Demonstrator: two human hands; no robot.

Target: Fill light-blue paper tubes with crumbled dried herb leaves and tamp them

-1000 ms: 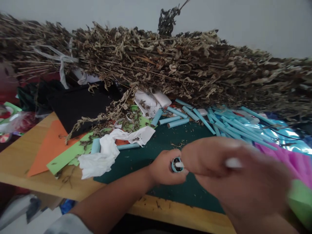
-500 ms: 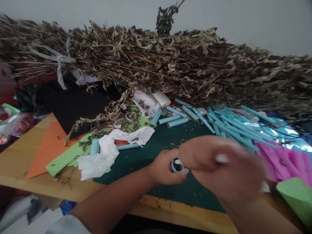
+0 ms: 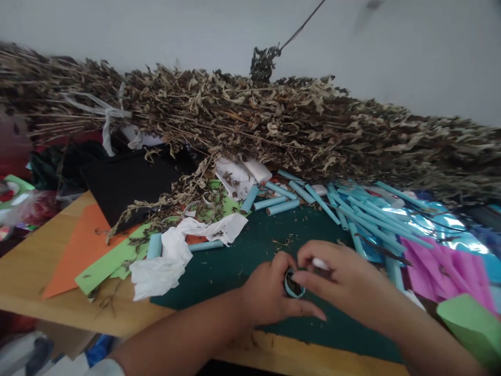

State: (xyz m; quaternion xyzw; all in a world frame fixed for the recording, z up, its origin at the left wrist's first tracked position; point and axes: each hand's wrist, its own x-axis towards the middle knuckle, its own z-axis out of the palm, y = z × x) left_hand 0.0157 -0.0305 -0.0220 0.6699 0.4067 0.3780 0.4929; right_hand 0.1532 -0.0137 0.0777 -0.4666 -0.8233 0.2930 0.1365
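My left hand (image 3: 270, 290) is closed round a short light-blue paper tube (image 3: 295, 292), its open end facing up, with the thumb stretched out to the right. Dark, dry leafy bits show inside the tube's mouth. My right hand (image 3: 340, 274) is bent over that mouth, thumb and finger pinched at its rim. A small white rod-like thing (image 3: 321, 263) sticks out between its curled fingers; most of it is hidden. Both hands are above a dark green mat (image 3: 250, 245).
Dried leafy stalks (image 3: 235, 115) lie in a long bundle along the wall. Several blue tubes (image 3: 376, 219) are heaped at right, near pink paper (image 3: 450, 274) and green paper (image 3: 467, 321). Crumpled white tissue (image 3: 156, 274), orange paper (image 3: 76, 256) and a black sheet (image 3: 136, 180) lie left.
My right hand has moved left and down to the tube's mouth, and the white thing no longer stands in the opening. The left thumb has stretched outward. The view has tilted up slightly.
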